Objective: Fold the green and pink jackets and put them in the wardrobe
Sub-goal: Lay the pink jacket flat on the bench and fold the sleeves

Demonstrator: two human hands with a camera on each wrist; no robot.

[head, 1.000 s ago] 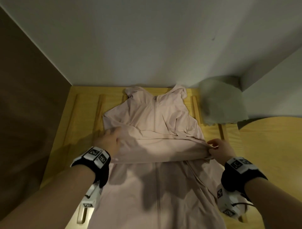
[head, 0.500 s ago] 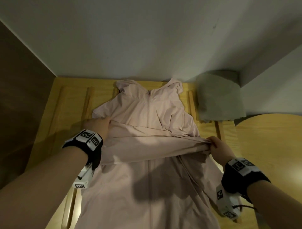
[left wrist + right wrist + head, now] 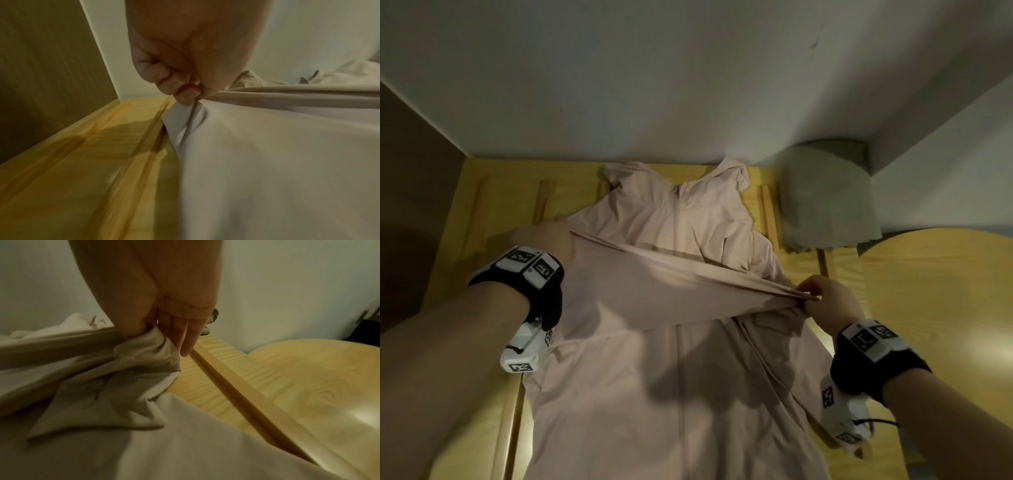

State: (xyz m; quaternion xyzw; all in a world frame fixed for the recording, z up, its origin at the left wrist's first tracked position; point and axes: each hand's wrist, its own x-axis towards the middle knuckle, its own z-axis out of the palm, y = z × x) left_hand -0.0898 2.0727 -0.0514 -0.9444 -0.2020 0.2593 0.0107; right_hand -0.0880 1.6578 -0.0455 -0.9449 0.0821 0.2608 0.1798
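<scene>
The pink jacket [image 3: 681,359] lies zip-up on the wooden slatted surface [image 3: 493,205], collar toward the wall. A fold of it is lifted and stretched taut across the chest. My left hand [image 3: 544,238] pinches the fold's left end [image 3: 191,104] between thumb and curled fingers. My right hand [image 3: 825,298] grips the bunched right end [image 3: 144,345], with its outer fingers pointing down. The green jacket [image 3: 825,202] sits folded at the back right by the wall.
A white wall [image 3: 654,85] runs close behind the jackets. A brown panel [image 3: 410,178] closes off the left side. A rounded wooden board [image 3: 941,291] lies to the right. Raised wooden slats [image 3: 242,386] run along the surface beside the jacket.
Both hands have carried the lifted fold farther toward the collar, the left hand more than the right, so the fold now slants. The grips are unchanged.
</scene>
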